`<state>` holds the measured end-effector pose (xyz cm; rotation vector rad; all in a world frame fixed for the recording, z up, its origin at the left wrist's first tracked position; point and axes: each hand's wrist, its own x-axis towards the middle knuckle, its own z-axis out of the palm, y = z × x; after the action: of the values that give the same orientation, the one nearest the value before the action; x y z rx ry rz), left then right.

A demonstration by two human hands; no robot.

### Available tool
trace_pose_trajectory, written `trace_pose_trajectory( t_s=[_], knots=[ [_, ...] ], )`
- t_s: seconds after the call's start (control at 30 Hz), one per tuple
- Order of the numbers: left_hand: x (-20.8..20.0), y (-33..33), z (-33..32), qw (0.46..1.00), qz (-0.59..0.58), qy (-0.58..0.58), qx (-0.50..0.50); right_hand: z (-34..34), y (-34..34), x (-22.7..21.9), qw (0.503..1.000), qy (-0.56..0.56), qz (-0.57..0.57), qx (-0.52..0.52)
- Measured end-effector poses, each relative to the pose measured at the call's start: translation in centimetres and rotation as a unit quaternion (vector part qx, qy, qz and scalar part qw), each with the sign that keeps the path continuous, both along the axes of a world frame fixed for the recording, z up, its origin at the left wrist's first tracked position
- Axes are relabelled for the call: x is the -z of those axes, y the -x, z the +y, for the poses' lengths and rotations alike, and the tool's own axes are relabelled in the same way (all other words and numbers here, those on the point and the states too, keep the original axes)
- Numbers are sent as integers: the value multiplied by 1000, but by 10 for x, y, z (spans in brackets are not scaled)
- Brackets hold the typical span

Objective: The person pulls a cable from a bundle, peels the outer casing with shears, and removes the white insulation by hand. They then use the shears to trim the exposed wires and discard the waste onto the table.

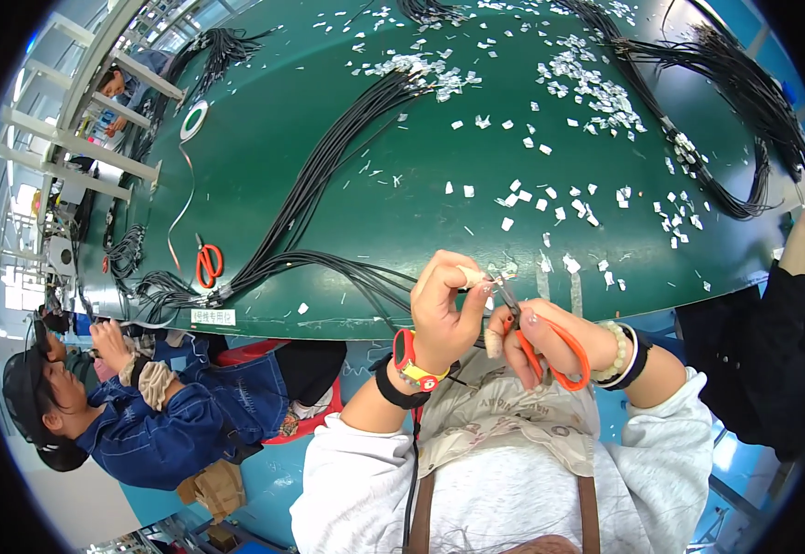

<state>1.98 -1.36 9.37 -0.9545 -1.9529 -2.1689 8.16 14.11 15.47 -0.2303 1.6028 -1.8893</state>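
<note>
My right hand is closed around the orange loops of a pair of scissors, whose metal blades point up and left. The blade tips meet the fingertips of my left hand, which is pinched closed just above the table's near edge. Several thin black cables run from the left up to that hand, and it appears to pinch the end of one; the fingers hide most of it. Tape-like wraps cover some fingertips on both hands.
Small white scraps litter the green table. A thick black cable bundle lies left of centre, more cables at right. Orange-handled scissors and a tape roll lie left. A co-worker in denim sits left, another person right.
</note>
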Motion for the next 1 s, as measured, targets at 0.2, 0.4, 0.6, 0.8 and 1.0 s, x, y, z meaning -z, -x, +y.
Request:
trace_pose_trajectory(
  t_s=[0.2,0.4,0.6,0.8,1.0],
  knots=[
    [-1,-1,1,994,91,59,5,-5,-3,5,992,92,-74,45],
    [3,-4,9,999,5,44,-6,-4,-2,19,979,168,-98,60],
    [-5,8,22,972,132,189,-39,25,-14,33,994,52,42,90],
    [-13,92,-35,812,236,453,-283,112,-41,49,739,-610,252,137],
    [37,169,-86,716,118,646,-236,144,-52,52,724,-625,228,183]
  ],
)
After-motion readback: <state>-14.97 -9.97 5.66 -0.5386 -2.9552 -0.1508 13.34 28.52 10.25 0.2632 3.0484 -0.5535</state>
